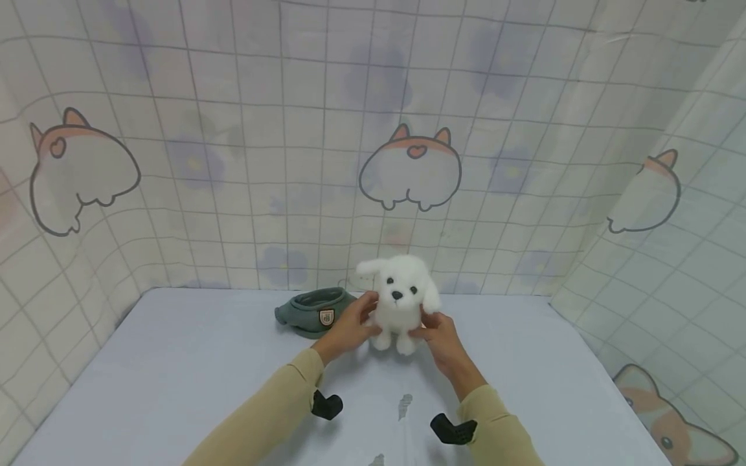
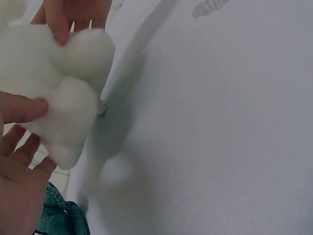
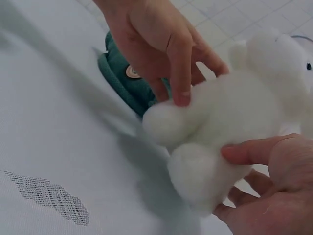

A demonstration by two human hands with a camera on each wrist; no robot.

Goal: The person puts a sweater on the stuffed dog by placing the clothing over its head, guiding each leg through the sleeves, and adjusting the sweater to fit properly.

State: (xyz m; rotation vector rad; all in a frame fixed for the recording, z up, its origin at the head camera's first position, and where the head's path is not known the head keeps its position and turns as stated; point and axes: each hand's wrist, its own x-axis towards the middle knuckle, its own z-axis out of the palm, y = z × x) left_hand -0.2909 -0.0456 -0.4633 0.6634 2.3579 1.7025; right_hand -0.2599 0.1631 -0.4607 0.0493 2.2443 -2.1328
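A white plush dog [image 1: 399, 317] with dark eyes and nose faces the head camera, held upright between both hands. My left hand [image 1: 350, 327] grips its side at the left, and my right hand [image 1: 441, 340] grips the opposite side. In the right wrist view the right thumb [image 3: 244, 152] presses into the fur near a leg, with the other fingers behind it. The feet are close over the white table, with a shadow beneath. Just left of the dog lies a green fabric piece [image 1: 303, 317] with a wide opening and a small badge, partly behind the left hand.
The white table [image 1: 204, 375] carries grey worn patches [image 1: 405, 406] toward the front. A checked curtain [image 1: 233, 162] printed with cartoon corgis stands along the back and both sides. Black wrist mounts [image 1: 327, 406] sit at both sleeve cuffs.
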